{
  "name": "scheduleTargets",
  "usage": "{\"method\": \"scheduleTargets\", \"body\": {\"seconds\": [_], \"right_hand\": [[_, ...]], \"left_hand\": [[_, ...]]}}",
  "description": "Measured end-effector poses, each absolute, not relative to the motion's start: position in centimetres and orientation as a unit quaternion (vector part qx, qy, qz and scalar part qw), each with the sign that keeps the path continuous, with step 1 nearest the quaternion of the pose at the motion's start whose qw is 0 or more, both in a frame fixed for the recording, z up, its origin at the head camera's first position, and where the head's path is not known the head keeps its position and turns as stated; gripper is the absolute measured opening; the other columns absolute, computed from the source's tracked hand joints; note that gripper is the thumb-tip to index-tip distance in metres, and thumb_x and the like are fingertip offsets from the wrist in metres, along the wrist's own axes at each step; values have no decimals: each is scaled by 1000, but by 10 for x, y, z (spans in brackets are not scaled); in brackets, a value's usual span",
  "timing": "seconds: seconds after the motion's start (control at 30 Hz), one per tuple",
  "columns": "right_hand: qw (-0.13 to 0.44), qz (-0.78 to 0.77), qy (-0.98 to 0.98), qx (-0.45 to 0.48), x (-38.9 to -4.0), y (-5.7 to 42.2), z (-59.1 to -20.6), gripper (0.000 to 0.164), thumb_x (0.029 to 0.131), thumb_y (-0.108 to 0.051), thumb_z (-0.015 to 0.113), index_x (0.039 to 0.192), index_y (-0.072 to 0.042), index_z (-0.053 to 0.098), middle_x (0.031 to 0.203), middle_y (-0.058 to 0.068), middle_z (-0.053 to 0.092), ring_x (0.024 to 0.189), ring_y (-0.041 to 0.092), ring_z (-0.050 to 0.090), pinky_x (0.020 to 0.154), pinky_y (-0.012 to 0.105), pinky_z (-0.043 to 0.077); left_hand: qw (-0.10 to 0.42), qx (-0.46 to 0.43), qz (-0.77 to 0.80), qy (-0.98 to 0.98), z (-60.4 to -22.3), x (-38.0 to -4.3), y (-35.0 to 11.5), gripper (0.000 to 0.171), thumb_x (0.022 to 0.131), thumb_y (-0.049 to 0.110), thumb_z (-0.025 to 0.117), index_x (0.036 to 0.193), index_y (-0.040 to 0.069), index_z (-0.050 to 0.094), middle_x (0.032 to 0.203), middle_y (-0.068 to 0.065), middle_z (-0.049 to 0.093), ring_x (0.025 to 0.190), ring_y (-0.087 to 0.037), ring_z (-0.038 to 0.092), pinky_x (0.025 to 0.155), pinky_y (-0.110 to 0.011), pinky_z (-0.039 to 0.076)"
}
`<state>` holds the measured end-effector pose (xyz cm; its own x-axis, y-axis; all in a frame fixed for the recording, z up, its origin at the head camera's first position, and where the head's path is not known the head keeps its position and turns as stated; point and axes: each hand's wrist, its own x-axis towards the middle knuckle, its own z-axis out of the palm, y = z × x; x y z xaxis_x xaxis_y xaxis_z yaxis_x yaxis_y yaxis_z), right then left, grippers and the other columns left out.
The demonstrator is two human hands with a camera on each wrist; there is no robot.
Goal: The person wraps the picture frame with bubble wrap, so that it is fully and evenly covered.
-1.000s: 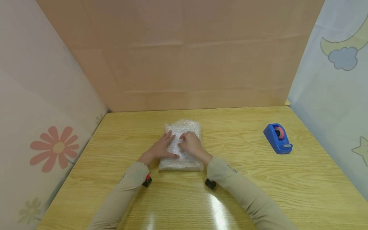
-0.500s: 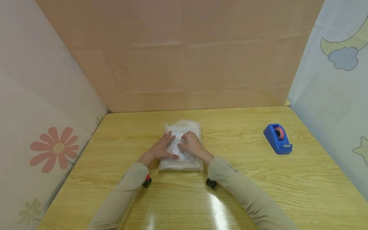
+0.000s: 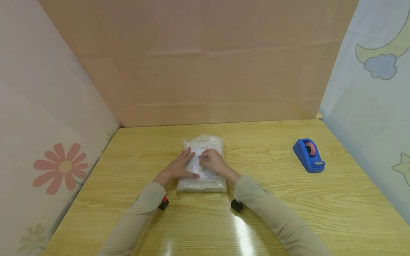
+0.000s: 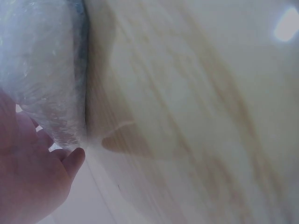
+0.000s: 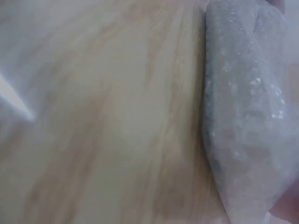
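A flat package in clear bubble wrap (image 3: 205, 142) lies on the table in the head view. My left hand (image 3: 180, 166) rests on its left side, fingers spread toward the far end and thumb pointing right. On the right part of the top is my right hand (image 3: 214, 161), fingers bent and fingertips close over the middle of the wrap; I cannot tell whether they pinch a bit of it. In the left wrist view the left hand (image 4: 35, 172) is at the corner of the wrap (image 4: 42, 60). The wrap's side (image 5: 243, 112) fills the right of the right wrist view.
A blue tape dispenser (image 3: 309, 156) with a pink roll stands at the right of the wooden table (image 3: 272, 199). A brown panel (image 3: 205, 71) rises behind the table, with patterned walls at left and right. Black wrist devices (image 3: 236, 205) hang beneath both sleeves.
The right hand's fingertips have shifted a little to the left over the wrap, and its wrist slightly right and nearer. The left hand stays in place on the package.
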<state>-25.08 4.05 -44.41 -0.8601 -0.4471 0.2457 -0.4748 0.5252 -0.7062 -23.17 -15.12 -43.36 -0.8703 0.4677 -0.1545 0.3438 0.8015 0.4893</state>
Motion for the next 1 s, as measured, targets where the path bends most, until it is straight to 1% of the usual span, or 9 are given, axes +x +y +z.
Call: {"method": "scheduleTargets", "body": {"seconds": [0.13,0.43,0.6,0.83,1.0], "right_hand": [[29,387,-875,290,-252,40,-446,20,77,-7,67,93,4,68,92,13,65,89,26,57,85,40,44],[30,357,-880,311,-252,41,-448,31,75,-7,69,101,10,65,100,19,63,95,32,56,88,42,43],[30,344,-882,320,-254,42,-450,31,76,-9,69,100,9,66,100,19,63,96,32,56,87,41,44],[3,340,-892,299,-251,41,-449,41,74,-18,74,105,6,65,104,17,61,99,31,53,90,40,42],[14,336,-891,306,-250,41,-447,42,72,-19,75,103,7,65,104,17,61,99,31,53,89,40,42]], "left_hand": [[133,221,231,938,-433,-233,-152,99,69,53,71,144,10,23,152,-9,-1,137,-34,-1,106,-54,17],[136,221,232,937,-434,-233,-151,99,69,54,70,144,10,23,152,-9,0,137,-35,-1,106,-54,18],[140,218,229,938,-435,-234,-151,99,69,54,70,144,11,23,152,-9,0,137,-34,-1,106,-54,17],[141,219,228,938,-437,-234,-152,99,70,55,70,145,11,22,152,-8,-1,137,-34,-1,106,-55,18],[139,220,228,938,-437,-235,-152,99,70,54,70,145,11,21,152,-8,-2,137,-34,-2,106,-55,17]]}}
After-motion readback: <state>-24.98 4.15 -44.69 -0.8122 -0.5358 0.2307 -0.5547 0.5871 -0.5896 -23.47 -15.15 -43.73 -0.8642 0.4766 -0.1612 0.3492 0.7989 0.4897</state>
